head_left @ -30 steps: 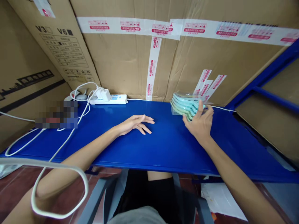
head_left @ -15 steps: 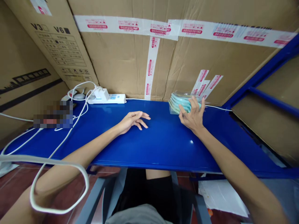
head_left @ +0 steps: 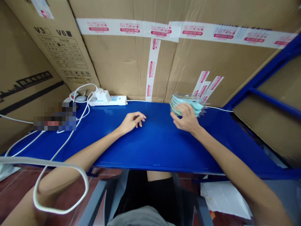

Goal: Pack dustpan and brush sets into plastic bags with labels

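My left hand [head_left: 132,121] hovers over or rests on the middle of the blue table [head_left: 145,147], its fingers loosely curled and slightly apart, with nothing visible in it. To the right, my right hand [head_left: 187,118] is in front of a stack of pale green, curved-edged items in clear plastic wrapping [head_left: 176,99]. Its fingers are bent, and a gap shows between thumb and forefinger. The hand covers part of the stack's front; whether the fingertips touch the wrapping I cannot tell. The exact kind of the wrapped items does not show.
Behind the table stands a large cardboard box [head_left: 122,66] with printed tape. A white power strip [head_left: 118,100] lies at the back left, with white cables [head_left: 68,135] looping across the left side. A blurred-out object [head_left: 55,117] is at far left. Blue frame bars [head_left: 275,102] stand at right.
My right hand has moved left and slightly down, its fingers less spread, uncovering the right end of the stack. My left hand's fingers have curled inward.
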